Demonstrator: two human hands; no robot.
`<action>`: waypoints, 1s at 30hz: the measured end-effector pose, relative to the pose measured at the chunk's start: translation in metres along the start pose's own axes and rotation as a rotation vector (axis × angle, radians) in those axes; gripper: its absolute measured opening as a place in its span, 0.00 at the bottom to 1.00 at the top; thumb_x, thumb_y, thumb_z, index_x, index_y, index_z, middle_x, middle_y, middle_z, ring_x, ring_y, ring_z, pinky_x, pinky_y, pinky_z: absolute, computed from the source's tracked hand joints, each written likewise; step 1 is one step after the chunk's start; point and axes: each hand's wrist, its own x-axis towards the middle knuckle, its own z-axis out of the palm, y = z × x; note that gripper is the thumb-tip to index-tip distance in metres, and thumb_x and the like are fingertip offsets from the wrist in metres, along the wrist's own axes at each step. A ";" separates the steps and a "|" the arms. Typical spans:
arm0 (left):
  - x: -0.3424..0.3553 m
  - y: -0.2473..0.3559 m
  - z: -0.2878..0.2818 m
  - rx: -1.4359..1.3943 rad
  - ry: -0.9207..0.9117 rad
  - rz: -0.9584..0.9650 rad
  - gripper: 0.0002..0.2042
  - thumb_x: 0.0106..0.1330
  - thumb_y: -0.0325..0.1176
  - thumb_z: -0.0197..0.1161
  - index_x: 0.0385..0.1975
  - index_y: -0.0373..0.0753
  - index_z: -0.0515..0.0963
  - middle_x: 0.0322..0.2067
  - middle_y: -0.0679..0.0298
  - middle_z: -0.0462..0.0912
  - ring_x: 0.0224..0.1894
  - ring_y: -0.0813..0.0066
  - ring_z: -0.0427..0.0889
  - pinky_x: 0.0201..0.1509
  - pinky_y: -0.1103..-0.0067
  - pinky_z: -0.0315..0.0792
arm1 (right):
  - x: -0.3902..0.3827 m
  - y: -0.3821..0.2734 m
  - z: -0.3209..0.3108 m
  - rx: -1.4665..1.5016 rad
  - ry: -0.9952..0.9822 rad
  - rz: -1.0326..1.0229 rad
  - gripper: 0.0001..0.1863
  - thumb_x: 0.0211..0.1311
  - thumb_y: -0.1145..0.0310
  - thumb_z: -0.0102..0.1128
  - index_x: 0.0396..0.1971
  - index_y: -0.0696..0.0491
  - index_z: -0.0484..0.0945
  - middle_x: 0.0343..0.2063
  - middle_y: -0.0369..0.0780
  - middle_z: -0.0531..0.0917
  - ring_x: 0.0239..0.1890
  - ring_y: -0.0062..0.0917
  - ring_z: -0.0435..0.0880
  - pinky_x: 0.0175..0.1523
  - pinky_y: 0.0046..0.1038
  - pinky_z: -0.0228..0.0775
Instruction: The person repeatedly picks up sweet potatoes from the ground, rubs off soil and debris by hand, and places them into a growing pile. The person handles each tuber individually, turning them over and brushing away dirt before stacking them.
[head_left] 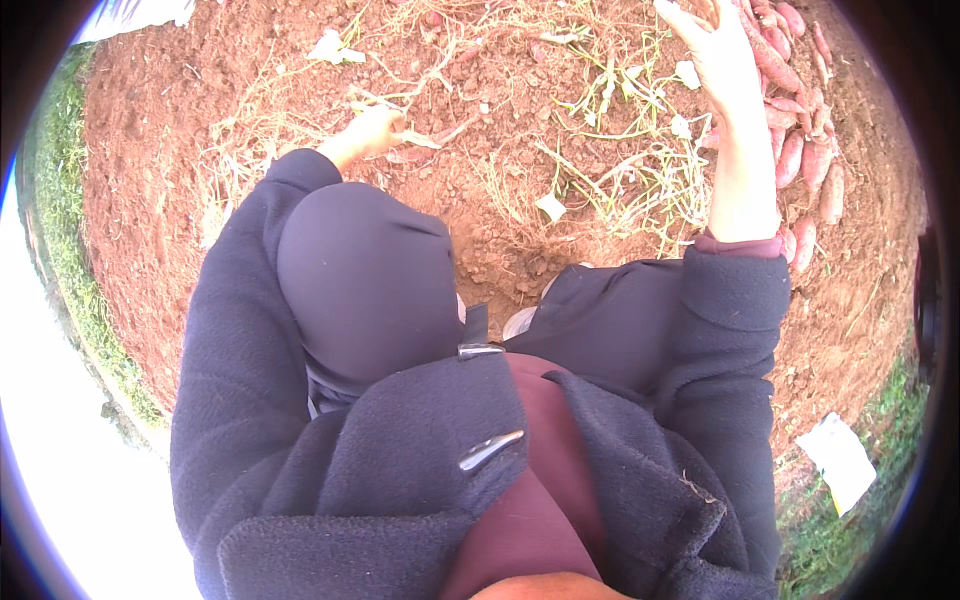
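Observation:
My left hand (372,132) is low over the soil ahead of my left knee, its fingers curled round a dry, pale sweet potato vine (425,82) with stringy roots. Just beside its fingertips lies a thin pinkish root (440,138). My right hand (716,55) reaches far forward on the right, with thumb and fingers apart and nothing seen in it; the fingertips run up to the top edge of the view. Right next to it is a long heap of red-skinned sweet potatoes (790,155), partly hidden behind the hand and wrist.
Green and yellowing vine stems (625,190) with pale leaves tangle on the reddish soil (150,200) between my arms. Grass (70,220) borders the soil at the left. A white sheet or bag (838,462) lies on grass at the lower right. My bent knees (365,270) are close in front.

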 end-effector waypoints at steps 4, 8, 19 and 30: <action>-0.016 0.016 0.038 0.004 0.366 0.315 0.12 0.53 0.32 0.66 0.37 0.39 0.77 0.34 0.55 0.78 0.38 0.56 0.77 0.42 0.65 0.70 | -0.001 0.000 0.013 -0.053 -0.030 -0.106 0.29 0.54 0.65 0.67 0.55 0.60 0.70 0.47 0.44 0.78 0.48 0.27 0.77 0.53 0.27 0.69; -0.028 0.018 0.037 0.272 0.249 0.192 0.20 0.51 0.29 0.66 0.45 0.36 0.73 0.41 0.53 0.77 0.48 0.51 0.73 0.52 0.63 0.66 | -0.001 -0.001 0.017 -0.088 -0.086 -0.080 0.23 0.57 0.65 0.64 0.50 0.61 0.74 0.43 0.44 0.81 0.48 0.26 0.77 0.53 0.26 0.68; -0.029 0.014 0.050 0.238 0.053 0.048 0.24 0.52 0.33 0.66 0.51 0.37 0.71 0.42 0.53 0.78 0.46 0.54 0.76 0.50 0.64 0.70 | -0.005 -0.004 0.019 -0.128 -0.173 -0.097 0.17 0.60 0.64 0.60 0.44 0.61 0.78 0.41 0.43 0.82 0.47 0.26 0.78 0.53 0.26 0.69; -0.022 0.041 -0.021 -0.327 -0.385 -0.162 0.29 0.64 0.54 0.55 0.57 0.35 0.71 0.52 0.48 0.76 0.55 0.54 0.74 0.60 0.68 0.65 | -0.010 -0.002 0.007 -0.133 -0.214 -0.151 0.16 0.61 0.62 0.60 0.42 0.60 0.79 0.38 0.43 0.83 0.43 0.27 0.80 0.49 0.28 0.70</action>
